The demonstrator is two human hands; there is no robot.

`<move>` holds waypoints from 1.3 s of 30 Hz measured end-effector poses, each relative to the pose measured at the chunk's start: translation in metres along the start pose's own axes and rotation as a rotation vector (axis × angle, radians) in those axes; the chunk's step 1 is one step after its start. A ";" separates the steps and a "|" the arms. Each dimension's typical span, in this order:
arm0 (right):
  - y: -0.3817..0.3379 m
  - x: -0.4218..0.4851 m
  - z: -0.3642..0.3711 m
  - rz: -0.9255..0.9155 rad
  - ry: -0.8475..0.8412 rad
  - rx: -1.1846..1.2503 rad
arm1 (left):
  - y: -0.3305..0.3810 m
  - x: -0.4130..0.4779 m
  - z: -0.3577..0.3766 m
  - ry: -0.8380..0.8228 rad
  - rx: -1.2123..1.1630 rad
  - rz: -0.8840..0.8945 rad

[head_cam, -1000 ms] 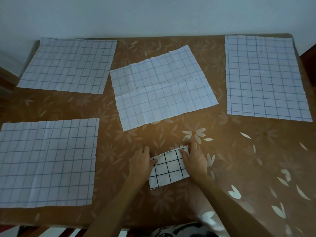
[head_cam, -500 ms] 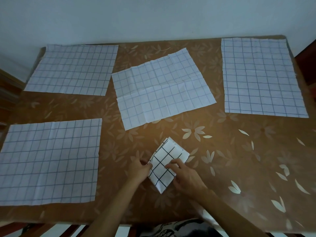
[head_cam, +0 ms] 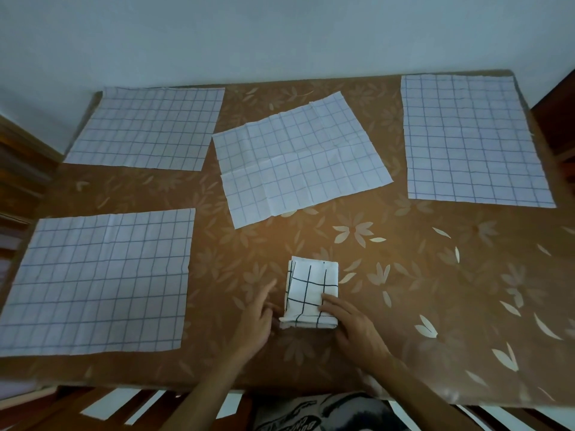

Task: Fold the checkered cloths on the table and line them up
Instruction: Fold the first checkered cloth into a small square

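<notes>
**Brown surface, four flat cloths, one folded**

Brown and flower-patterned, the surface (head_cam: 435, 290) carries four spread checkered cloths: the near-left cloth (head_cam: 99, 281), the far-right cloth (head_cam: 466, 141), the far-left cloth (head_cam: 146, 129) and the creased, skewed centre cloth (head_cam: 298, 157). The small folded cloth (head_cam: 311, 284) lies near the front edge. The right hand (head_cam: 354, 328) presses straight fingers on its near right corner. The left hand (head_cam: 255, 325) rests just beside its left edge, fingers released; the thumb seems to touch it.

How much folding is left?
Done: one folded cloth. In hand: the right hand presses it, the left hand sits beside it. Left: far-left cloth, near-left cloth, middle cloth and right cloth lie flat; nothing is lined up yet.
</notes>
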State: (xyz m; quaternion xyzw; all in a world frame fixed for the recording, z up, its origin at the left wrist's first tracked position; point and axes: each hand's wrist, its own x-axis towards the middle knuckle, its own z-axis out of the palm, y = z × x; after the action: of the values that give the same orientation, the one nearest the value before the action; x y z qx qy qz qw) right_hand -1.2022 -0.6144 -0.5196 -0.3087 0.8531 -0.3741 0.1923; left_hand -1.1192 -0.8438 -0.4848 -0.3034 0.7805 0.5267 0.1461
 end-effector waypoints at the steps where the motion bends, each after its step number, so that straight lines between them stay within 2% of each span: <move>1: 0.000 -0.001 -0.002 0.025 -0.010 0.026 | -0.004 -0.003 0.001 -0.014 0.092 0.046; 4: -0.001 -0.003 -0.006 0.071 -0.032 0.101 | -0.013 -0.007 0.005 -0.061 0.271 0.154; 9: 0.001 -0.004 -0.006 0.126 -0.063 0.122 | -0.010 -0.011 0.016 0.051 0.266 0.219; 13: 0.003 -0.002 -0.007 0.137 -0.103 0.124 | -0.018 -0.003 0.017 0.009 0.400 0.267; 16: 0.002 0.001 -0.009 0.152 -0.114 0.155 | -0.022 0.001 0.015 0.038 0.469 0.250; 21: -0.001 0.003 -0.015 0.330 -0.070 0.299 | -0.023 0.001 0.013 0.025 0.259 0.149; 24: -0.001 0.002 -0.013 0.392 -0.034 0.352 | -0.015 0.004 0.019 0.022 0.211 0.095; 35: -0.003 0.016 -0.006 0.544 0.081 0.303 | -0.010 0.018 0.022 0.027 0.278 -0.070; 39: -0.005 0.021 -0.006 0.571 0.106 0.281 | 0.001 0.015 0.024 0.071 0.393 -0.081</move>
State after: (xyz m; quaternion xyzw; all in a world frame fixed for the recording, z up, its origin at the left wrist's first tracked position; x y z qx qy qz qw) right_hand -1.2184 -0.6281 -0.5137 -0.0072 0.8540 -0.4349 0.2855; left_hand -1.1340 -0.8263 -0.5023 -0.3186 0.8601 0.3467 0.1961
